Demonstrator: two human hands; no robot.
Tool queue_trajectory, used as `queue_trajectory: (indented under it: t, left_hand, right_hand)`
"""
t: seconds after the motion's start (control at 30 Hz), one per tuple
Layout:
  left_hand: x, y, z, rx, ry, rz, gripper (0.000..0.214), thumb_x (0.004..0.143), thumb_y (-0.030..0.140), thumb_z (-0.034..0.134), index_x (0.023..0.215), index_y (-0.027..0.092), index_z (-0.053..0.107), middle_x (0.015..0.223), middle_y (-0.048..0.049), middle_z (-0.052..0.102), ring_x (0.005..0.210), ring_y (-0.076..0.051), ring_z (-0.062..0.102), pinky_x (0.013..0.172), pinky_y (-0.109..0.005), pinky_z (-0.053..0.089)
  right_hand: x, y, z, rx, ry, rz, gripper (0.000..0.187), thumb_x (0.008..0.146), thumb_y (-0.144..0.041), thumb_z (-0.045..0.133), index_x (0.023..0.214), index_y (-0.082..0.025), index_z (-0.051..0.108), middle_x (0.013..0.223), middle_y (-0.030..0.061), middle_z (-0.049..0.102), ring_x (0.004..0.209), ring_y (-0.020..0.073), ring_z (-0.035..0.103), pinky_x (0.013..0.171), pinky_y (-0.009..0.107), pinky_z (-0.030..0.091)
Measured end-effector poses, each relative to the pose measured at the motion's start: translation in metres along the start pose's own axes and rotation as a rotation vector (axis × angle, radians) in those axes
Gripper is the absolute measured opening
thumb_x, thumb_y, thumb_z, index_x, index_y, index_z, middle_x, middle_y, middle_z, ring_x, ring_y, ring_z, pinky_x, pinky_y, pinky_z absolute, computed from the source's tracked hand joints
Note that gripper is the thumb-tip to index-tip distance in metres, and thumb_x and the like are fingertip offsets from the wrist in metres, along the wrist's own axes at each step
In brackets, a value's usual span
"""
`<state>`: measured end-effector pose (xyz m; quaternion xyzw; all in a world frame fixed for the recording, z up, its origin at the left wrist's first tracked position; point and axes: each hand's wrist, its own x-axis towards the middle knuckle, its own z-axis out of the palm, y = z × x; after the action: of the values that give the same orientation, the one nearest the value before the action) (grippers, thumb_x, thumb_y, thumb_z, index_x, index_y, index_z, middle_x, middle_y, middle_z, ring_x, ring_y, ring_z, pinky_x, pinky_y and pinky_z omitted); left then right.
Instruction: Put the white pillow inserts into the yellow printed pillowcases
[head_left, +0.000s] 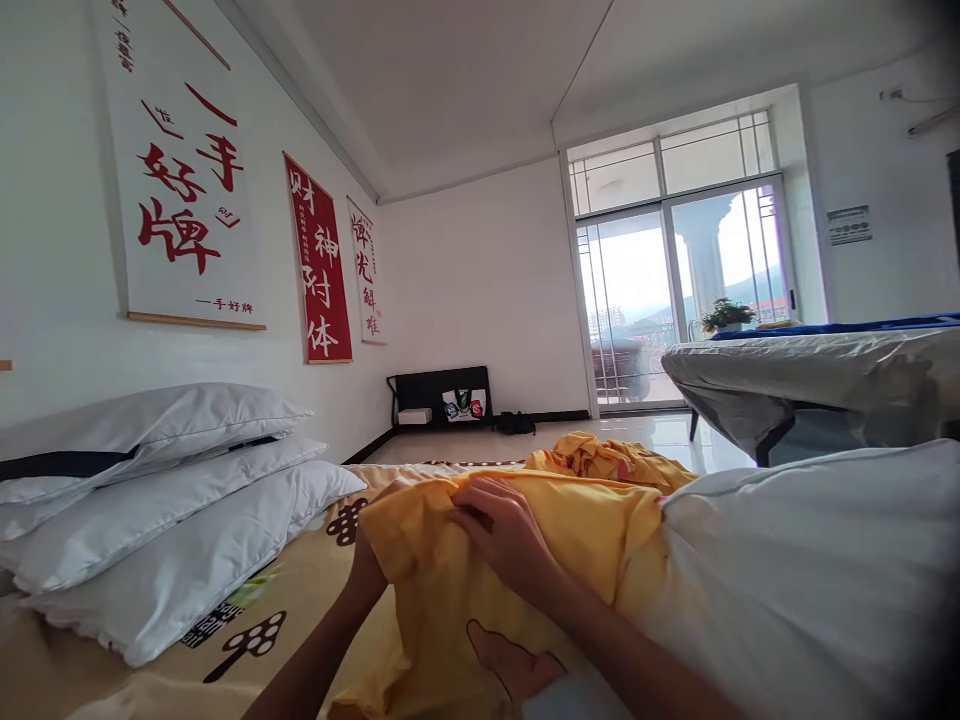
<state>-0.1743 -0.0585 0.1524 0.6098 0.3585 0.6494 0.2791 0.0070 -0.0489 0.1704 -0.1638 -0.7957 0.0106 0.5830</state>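
Observation:
A yellow pillowcase (442,600) lies over the end of a white pillow (810,570) that stretches to the right. My right hand (501,528) rests on top of it, fingers curled and pinching the yellow cloth at its upper edge. My left hand (367,560) is mostly hidden behind the cloth's left corner; only the wrist and forearm show, and it seems to be inside or under the fabric. The rest of the yellow cloth is bunched up beyond (600,460).
Three white pillows (165,500) are stacked at the left on a yellow patterned bedsheet (300,590). Calligraphy banners (184,170) hang on the left wall. A covered table (810,375) stands at the right, before glass balcony doors (675,290). A black stand (442,398) sits against the far wall.

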Motion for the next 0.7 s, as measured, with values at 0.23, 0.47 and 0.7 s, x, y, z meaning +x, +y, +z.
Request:
queue_trajectory:
  t: [0.23, 0.47, 0.7]
  left_hand:
    - [-0.022, 0.019, -0.004, 0.207, -0.125, 0.161, 0.016, 0.070, 0.029, 0.063, 0.081, 0.019, 0.057, 0.077, 0.0007, 0.055, 0.068, -0.014, 0.047, 0.060, -0.023, 0.040]
    - [-0.012, 0.012, 0.004, 0.287, -0.048, 0.192, 0.011, 0.074, 0.024, 0.057, 0.070, 0.020, 0.048, 0.072, 0.0016, 0.047, 0.069, -0.014, 0.044, 0.064, -0.023, 0.040]
    - [-0.013, 0.027, -0.010, 0.111, -0.056, -0.009, 0.023, 0.064, 0.032, 0.069, 0.063, 0.017, 0.051, 0.062, 0.0035, 0.048, 0.057, -0.010, 0.040, 0.050, -0.020, 0.036]
  right_hand:
    - [0.002, -0.005, 0.005, 0.027, 0.015, -0.005, 0.019, 0.090, -0.022, 0.050, 0.081, -0.021, 0.068, 0.077, 0.0019, 0.068, 0.073, 0.0140, 0.060, 0.069, 0.027, 0.047]
    - [0.002, -0.009, 0.005, -0.011, -0.030, -0.050, 0.021, 0.091, -0.021, 0.049, 0.083, -0.022, 0.068, 0.078, 0.0007, 0.068, 0.073, 0.0136, 0.058, 0.070, 0.027, 0.045]
    - [0.014, 0.001, -0.012, -0.277, 0.011, -0.027, 0.021, 0.085, -0.023, 0.058, 0.105, -0.020, 0.061, 0.107, 0.0077, 0.064, 0.099, 0.0215, 0.054, 0.086, 0.036, 0.041]
